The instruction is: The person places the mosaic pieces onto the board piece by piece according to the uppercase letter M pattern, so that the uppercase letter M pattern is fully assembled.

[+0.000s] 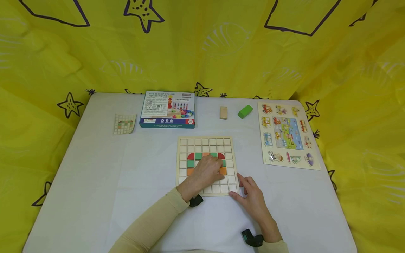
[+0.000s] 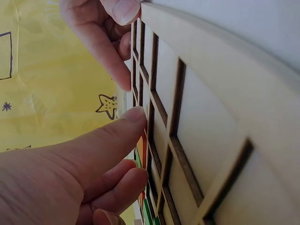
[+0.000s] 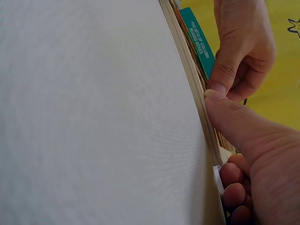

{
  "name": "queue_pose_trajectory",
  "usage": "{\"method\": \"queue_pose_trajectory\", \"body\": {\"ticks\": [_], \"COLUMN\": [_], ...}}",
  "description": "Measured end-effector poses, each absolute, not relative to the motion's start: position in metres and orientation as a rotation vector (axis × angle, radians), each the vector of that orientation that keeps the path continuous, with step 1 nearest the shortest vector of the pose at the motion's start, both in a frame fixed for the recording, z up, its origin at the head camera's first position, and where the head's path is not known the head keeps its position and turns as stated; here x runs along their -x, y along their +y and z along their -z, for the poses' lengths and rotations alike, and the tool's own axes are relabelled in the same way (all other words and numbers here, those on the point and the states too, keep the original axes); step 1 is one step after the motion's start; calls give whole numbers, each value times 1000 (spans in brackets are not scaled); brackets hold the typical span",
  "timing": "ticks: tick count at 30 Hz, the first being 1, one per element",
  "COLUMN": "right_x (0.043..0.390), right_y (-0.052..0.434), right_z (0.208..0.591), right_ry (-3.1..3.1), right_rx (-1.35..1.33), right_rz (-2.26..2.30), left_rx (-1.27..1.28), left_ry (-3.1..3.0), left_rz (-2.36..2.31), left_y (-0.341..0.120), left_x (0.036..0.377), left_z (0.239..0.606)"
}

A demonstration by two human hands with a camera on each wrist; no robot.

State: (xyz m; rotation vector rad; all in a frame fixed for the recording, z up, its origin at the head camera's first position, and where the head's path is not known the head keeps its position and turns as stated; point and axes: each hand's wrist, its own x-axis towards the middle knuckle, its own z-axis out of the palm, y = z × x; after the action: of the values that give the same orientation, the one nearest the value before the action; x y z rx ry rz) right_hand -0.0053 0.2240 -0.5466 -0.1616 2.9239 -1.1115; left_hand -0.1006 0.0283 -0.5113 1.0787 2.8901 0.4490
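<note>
Head view: a checkered card (image 1: 124, 124) and a game box (image 1: 167, 109) lie at the far left of the tabletop (image 1: 95, 182). Your left hand (image 1: 207, 172), fingers curled, rests on the colored tiles (image 1: 198, 156) of the grid board (image 1: 206, 166) at center; whether it pinches one cannot be determined. Your right hand (image 1: 251, 196), fingers relaxed, touches the board's near right corner. A vehicle puzzle (image 1: 288, 133) lies far right.
</note>
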Motion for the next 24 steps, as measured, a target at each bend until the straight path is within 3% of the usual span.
{"method": "queue_pose_trajectory", "body": {"ticks": [11,24], "right_x": [5,4], "right_y": [224,224], "right_z": [547,548], "right_ry": [2931,2922], "right_rx": [179,154], "right_rz": [1117,1118], "left_rx": [-1022,-794], "left_ry": [2809,2876], "left_rz": [-593,-826], "left_y": [14,-39], "left_x": [103,111], "left_z": [510,497]}}
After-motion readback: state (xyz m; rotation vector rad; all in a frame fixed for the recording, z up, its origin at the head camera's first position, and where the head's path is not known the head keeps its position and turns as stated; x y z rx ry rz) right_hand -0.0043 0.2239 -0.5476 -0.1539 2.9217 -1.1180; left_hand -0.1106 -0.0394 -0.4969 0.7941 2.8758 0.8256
